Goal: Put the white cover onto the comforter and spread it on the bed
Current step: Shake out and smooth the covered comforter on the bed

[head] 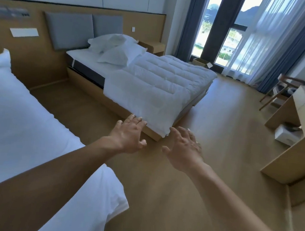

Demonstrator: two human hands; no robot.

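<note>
**Floor** [196, 193]: pale wood, running between two beds and a desk.

**Near bed** [18, 122]: fills the left side, dressed in smooth white cloth, with one corner of the cloth hanging off its foot end. Whether this cloth is the white cover or only a sheet cannot be told. No other loose cover shows.

**Far bed** [115, 106]: wooden frame and dark mattress side, standing against the padded headboard.

**Comforter** [160, 83]: quilted, white and bare of any cover. It lies over the foot half of the far bed, and its near edge drapes down over the frame. This probably leaves its corners free for dressing.

**Desk** [292, 146]: at right, well apart from the beds.

**Pillows** [115, 47]: two, rumpled, stacked at the head of the far bed, just clear of the comforter.

**Left hand** [129, 137]: reaching forward, fingers straight and spread, holding nothing. Its fingertips show at the comforter's lower hem. Contact cannot be confirmed.

**Right hand** [184, 147]: likewise wide and empty, forefinger near the hanging corner.

**Judgement**: both hands appear set to take hold of the draped edge. The task stands at its start, with no covering done yet.
</note>
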